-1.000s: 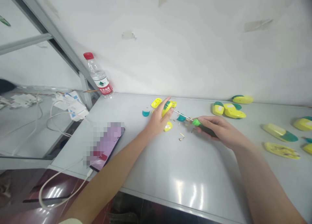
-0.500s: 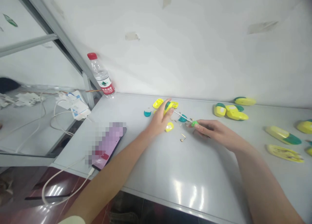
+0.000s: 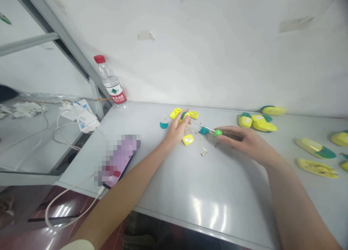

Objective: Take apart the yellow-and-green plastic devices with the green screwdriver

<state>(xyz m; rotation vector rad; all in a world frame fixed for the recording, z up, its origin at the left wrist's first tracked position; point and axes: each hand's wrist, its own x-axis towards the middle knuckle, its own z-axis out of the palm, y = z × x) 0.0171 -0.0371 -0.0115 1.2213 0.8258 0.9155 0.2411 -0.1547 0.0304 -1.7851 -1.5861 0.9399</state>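
Closed around a small yellow and green plastic casing [image 3: 185,115] is my left hand [image 3: 177,128]. My right hand [image 3: 241,141] grips a screwdriver [image 3: 218,132] by its green handle, and the metal shaft reaches left to the casing; its tip is too small to make out. About the hands lie open yellow shell halves [image 3: 175,113], a yellow cover with a white patch [image 3: 187,139], and two teal pieces, one teal cap [image 3: 164,125] to the left and one teal part [image 3: 203,130] under the shaft. Small brass-coloured bits [image 3: 202,154] are scattered nearby.
Several yellow and green casings [image 3: 263,125] lie along the wall and at the right, with an open yellow shell [image 3: 317,168] among them. A water bottle [image 3: 112,83] stands at the back left. A phone [image 3: 122,159] with a white cable [image 3: 54,206] lies front left.
The screwdriver handle and my right hand have shifted slightly, and the right fingers have changed their hold on the handle. My left hand stays around the casing. The view has moved a little.
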